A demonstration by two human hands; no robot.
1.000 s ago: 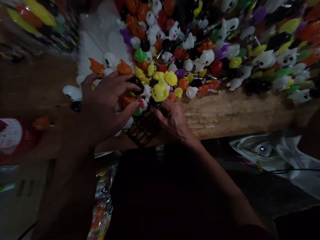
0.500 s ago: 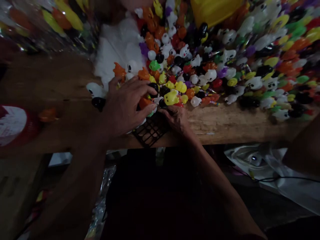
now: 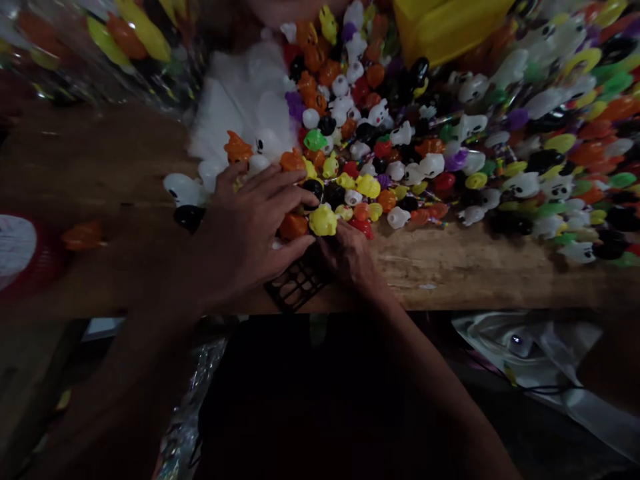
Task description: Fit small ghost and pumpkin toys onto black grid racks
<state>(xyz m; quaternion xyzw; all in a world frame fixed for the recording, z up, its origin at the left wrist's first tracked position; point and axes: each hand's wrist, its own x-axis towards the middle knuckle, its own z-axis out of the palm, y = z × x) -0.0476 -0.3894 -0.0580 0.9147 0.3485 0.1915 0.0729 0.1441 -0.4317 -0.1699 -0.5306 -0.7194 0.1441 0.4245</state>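
Observation:
My left hand [image 3: 250, 223] lies over a cluster of small toy heads, fingers spread and thumb apart. Under and beside its fingers show an orange toy head [image 3: 293, 227] and a black one [image 3: 313, 191]. My right hand [image 3: 353, 257] is closed just below a yellow toy head [image 3: 324, 220], its fingers curled at the toy's lower side; what lies inside the fingers is hidden. A black grid rack [image 3: 295, 287] sits below both hands at the table's front edge, partly covered by them.
Many coloured toy heads, some on striped sticks, are heaped across the right of the wooden table [image 3: 425, 280]. Behind my left hand lie white plastic bags [image 3: 245, 93]. A red tub [image 3: 45, 260] and an orange toy [image 3: 83, 235] are at left, a yellow container [image 3: 450, 30] behind.
The yellow toy head has moved left and nearer me, over the grid rack, with my right hand shifting slightly left. My left hand stays spread. The whole view has shifted a little.

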